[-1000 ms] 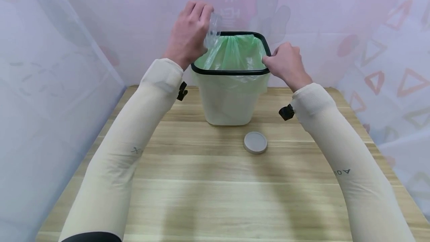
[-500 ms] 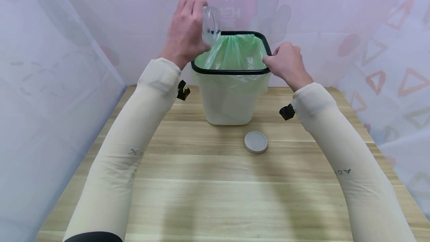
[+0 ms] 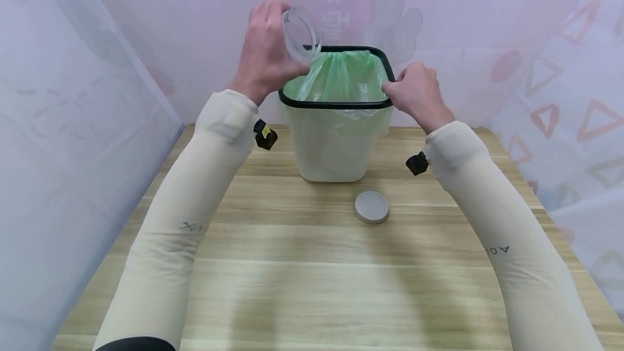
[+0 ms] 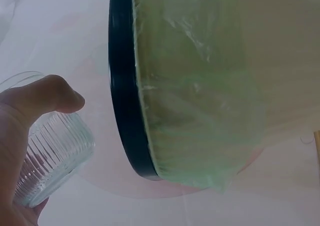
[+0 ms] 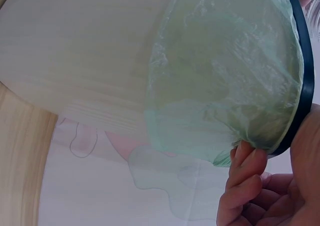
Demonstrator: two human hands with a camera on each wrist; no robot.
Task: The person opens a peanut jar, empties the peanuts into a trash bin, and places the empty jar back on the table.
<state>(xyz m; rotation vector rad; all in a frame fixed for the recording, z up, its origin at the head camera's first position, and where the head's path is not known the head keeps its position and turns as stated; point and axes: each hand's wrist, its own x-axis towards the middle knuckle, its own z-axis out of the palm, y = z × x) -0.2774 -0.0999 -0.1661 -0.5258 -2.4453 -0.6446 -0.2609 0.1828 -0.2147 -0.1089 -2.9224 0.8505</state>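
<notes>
My left hand (image 3: 263,53) holds a clear glass jar (image 3: 301,34) above the left side of a trash bin (image 3: 331,148). The jar is tilted, its round mouth turned toward the right. Ribbed glass shows in the left wrist view, with the thumb (image 4: 55,94) bent round the jar (image 4: 55,151). A green bag (image 3: 346,72) lines the cream bin and folds over under its black rim (image 3: 336,105). At the right corner, my right hand (image 3: 416,93) grips the rim; in the right wrist view its curled fingers (image 5: 245,181) touch the bag below the rim.
A round grey lid (image 3: 371,206) lies on the wooden table (image 3: 302,275) in front of the bin. Printed sheets stand behind and at both sides, the back sheet (image 3: 219,4) close behind the bin.
The left hand has drawn slightly left and turned the jar, so more of its round mouth faces the head camera. The right hand, bin and lid stay in place.
</notes>
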